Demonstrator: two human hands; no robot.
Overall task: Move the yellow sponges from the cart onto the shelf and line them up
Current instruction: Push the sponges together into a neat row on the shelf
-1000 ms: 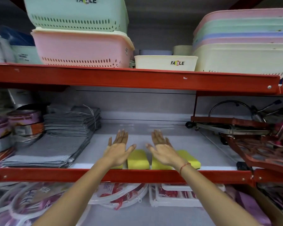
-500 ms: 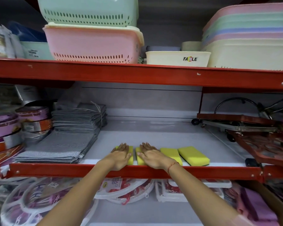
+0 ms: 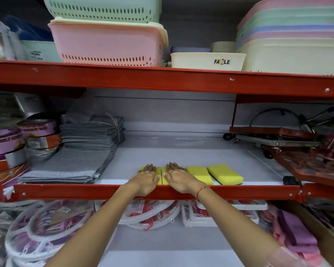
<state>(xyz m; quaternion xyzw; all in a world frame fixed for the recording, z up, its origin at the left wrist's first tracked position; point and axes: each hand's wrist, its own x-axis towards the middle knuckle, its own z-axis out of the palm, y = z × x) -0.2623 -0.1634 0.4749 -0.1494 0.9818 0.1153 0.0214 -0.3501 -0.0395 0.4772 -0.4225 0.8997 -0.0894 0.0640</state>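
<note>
shelf (image 3: 191,151): white, red-framed, frame centre | sponges (image 3: 200,173): four, front-edge row | left hand (image 3: 146,178), right hand (image 3: 178,177): flat, fingers spread, pressing sponges, gripping nothing

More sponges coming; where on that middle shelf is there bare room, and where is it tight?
Bare shelf lies behind the sponge row, and in front between the grey cloth stack and the left hand. A smaller gap separates the rightmost sponge from the red racks. Both shelf ends are crowded.

The white shelf (image 3: 181,151) carries four yellow sponges (image 3: 200,173) and grey cloths (image 3: 69,166).
</note>
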